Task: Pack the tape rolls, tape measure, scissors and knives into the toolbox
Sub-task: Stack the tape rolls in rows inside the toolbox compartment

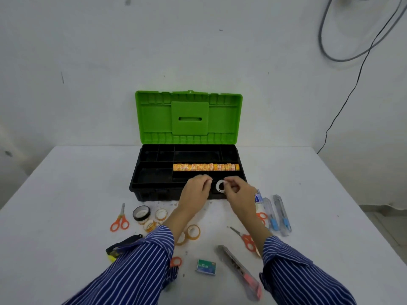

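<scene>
A white table (66, 194) carries an open black toolbox (154, 192) with a green lid at its far middle. Nearer lie orange-handled scissors (120, 220), a black tape roll (141, 213), clear tape rolls (193, 231) (several, close together), and a small green box (206, 267). To the right lie two blue-slider knives (278, 214) and a red-tipped knife (241, 271).

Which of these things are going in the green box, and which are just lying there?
For the box:
toolbox
white tape roll, held by right hand
black tape roll
orange scissors
blue knives
tape measure

Just lying there:
staple box
wall cables
</scene>
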